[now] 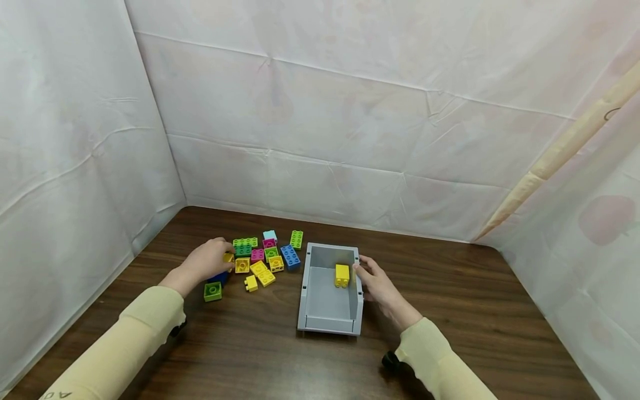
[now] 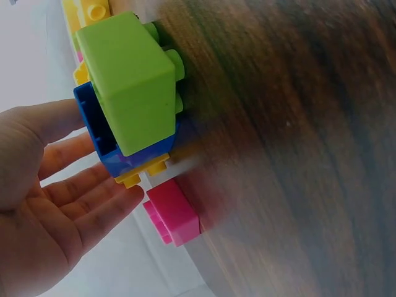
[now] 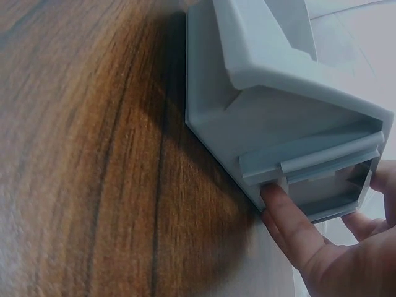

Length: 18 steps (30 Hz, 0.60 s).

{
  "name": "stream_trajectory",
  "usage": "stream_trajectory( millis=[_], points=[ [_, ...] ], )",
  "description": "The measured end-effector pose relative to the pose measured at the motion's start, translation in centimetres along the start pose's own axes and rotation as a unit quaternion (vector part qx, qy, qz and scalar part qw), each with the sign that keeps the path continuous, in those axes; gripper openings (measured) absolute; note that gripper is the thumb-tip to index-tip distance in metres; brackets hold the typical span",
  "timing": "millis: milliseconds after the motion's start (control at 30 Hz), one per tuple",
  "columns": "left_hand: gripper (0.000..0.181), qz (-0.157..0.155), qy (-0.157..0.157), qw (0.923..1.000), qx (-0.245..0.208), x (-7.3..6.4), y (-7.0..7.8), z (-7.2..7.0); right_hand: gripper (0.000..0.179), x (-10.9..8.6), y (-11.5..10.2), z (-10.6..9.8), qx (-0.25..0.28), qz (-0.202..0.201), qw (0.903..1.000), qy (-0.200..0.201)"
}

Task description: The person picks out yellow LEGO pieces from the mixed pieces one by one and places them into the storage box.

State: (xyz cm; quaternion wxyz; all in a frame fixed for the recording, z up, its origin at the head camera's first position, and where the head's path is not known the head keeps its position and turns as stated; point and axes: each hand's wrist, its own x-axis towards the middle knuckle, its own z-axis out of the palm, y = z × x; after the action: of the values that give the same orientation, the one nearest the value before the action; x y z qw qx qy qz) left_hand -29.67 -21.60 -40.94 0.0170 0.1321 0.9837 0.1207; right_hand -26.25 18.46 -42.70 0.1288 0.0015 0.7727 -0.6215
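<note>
On the left of the table, my left hand (image 1: 207, 261) holds a yellow brick (image 1: 228, 259) between thumb and fingers. In the left wrist view a blue brick (image 2: 99, 120) and a lime green brick (image 2: 133, 80) partly hide this grip. A pink brick (image 2: 176, 213) stands beyond the fingertips. My right hand (image 1: 378, 286) grips the right wall of a grey open-topped bin (image 1: 307, 294), thumb by the rim. In the right wrist view its fingers (image 3: 294, 229) press against the slotted outer wall. Inside the bin sits a yellow brick (image 1: 342, 275) against the right wall.
Several loose bricks lie between my left hand and the bin, among them a blue brick (image 1: 290, 256), a green brick (image 1: 296, 239) and a small yellow brick (image 1: 251, 283). A lime brick (image 1: 213, 291) lies nearer me. White cloth (image 1: 320, 178) hangs behind the wooden table (image 1: 240, 344).
</note>
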Motion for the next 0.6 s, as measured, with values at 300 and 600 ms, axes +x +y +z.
stream_trajectory(
  millis=[300, 600],
  points=[
    [0.033, 0.017, 0.011, 0.9997, 0.01, 0.0, 0.3, -0.3, 0.051, -1.6, -1.7, 0.2, -0.004, -0.007, 0.9999, -0.007],
    [0.033, 0.02, 0.009, 0.9996, 0.018, 0.0, 0.9, -1.4, 0.053, 0.0, 0.2, -0.1, -0.004, -0.004, 1.0, 0.0]
  ],
)
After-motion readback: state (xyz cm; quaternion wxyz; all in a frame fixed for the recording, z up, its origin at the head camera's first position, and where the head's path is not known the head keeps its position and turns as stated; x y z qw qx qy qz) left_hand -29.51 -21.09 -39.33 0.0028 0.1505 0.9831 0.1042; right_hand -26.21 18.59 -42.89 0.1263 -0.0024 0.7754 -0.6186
